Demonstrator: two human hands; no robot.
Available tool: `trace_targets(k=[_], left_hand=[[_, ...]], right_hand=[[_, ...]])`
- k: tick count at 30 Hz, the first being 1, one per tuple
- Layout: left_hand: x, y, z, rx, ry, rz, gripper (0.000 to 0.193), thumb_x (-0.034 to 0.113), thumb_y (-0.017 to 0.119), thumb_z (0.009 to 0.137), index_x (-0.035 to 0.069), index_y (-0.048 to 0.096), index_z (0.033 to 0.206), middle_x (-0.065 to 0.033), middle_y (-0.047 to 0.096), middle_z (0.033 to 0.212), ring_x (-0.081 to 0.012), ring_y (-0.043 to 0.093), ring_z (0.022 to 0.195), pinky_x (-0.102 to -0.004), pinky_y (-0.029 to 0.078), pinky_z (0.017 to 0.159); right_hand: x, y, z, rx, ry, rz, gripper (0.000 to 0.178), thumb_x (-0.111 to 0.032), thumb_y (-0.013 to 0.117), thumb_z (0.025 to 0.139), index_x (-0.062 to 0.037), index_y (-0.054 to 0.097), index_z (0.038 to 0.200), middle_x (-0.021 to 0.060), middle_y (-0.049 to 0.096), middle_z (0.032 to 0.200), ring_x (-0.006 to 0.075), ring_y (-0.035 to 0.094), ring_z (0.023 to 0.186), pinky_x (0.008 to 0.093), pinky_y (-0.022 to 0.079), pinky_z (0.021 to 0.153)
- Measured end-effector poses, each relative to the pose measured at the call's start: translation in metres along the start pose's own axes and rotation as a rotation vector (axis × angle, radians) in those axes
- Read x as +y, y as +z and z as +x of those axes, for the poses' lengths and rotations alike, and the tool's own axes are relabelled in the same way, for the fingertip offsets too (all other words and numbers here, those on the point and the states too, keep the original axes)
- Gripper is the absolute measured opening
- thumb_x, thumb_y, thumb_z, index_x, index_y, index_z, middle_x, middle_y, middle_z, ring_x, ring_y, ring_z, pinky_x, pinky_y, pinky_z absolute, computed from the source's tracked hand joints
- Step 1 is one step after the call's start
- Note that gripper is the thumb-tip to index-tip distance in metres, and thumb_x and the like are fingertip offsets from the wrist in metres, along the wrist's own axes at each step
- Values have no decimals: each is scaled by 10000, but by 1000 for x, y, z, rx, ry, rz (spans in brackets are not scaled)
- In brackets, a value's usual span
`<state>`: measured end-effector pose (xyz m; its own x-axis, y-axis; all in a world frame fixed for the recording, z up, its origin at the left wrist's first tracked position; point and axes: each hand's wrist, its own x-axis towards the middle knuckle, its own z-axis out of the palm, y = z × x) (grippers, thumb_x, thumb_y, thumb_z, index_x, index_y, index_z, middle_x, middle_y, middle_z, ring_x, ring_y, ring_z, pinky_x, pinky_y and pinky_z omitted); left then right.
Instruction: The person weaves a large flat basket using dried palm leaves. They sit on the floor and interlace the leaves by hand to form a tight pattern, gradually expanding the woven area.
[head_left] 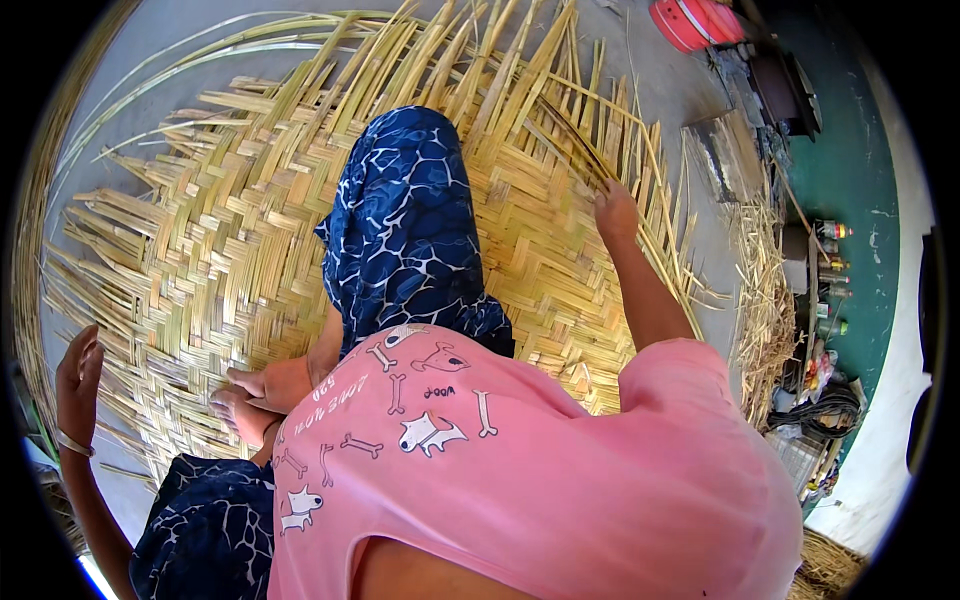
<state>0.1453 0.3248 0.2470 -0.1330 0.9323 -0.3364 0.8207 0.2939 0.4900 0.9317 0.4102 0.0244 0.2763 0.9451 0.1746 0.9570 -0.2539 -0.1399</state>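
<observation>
A large woven mat point(235, 250) of pale yellow-green split cane spreads on the floor under me, its loose strip ends sticking out all round. My right hand point(617, 212) is closed on a brownish cane strip point(572, 135) at the mat's right side; the strip slants up and left from my fingers. Off the mat's left edge, my left hand point(79, 372) is raised with its fingers stretched out and holds nothing that I can see. A band circles that wrist. My bare feet point(245, 400) rest on the weave between my two bent knees.
Long loose strips point(200, 60) arc across the grey floor at the far left. A red bucket-like container point(693, 22) lies at the far right. Along the right wall are a straw heap point(765, 300), bottles point(832, 265) on a shelf and a coiled black cable point(830, 410).
</observation>
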Motion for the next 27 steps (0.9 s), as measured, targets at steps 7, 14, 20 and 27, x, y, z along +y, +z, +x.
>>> trace_targets(k=[7, 14, 20, 27], left_hand=[[71, 29, -19, -221, 177, 300, 353, 62, 605, 817, -28, 555, 1156, -190, 607, 1102, -299, 573, 1052, -350, 413, 947], [63, 29, -23, -311, -5, 33, 326, 166, 543, 911, -15, 556, 1182, -89, 623, 1064, -191, 593, 965, -296, 452, 847], [65, 13, -22, -198, -250, -326, 384, 311, 505, 945, 69, 543, 1241, -35, 620, 1108, -106, 589, 963, -226, 436, 766], [81, 15, -27, -213, -262, -442, 421, 341, 477, 955, 66, 507, 1273, -42, 612, 1123, -114, 587, 956, -243, 438, 771]], right_hand=[[-7, 0, 29, -13, -43, 99, 261, -204, 581, 822, -67, 610, 1042, 153, 609, 1040, 335, 570, 963, 415, 460, 830], [-1, 16, -4, 143, -243, -7, 242, -223, 607, 808, -129, 601, 1031, 59, 520, 1233, 271, 461, 1140, 428, 375, 923], [1, 18, -18, 133, -138, -15, 162, -200, 618, 789, -137, 630, 938, 48, 555, 1146, 257, 465, 1125, 424, 367, 915], [-53, -37, -23, -509, 118, 223, 193, -253, 530, 895, -82, 601, 841, 66, 616, 743, 264, 593, 697, 389, 469, 632]])
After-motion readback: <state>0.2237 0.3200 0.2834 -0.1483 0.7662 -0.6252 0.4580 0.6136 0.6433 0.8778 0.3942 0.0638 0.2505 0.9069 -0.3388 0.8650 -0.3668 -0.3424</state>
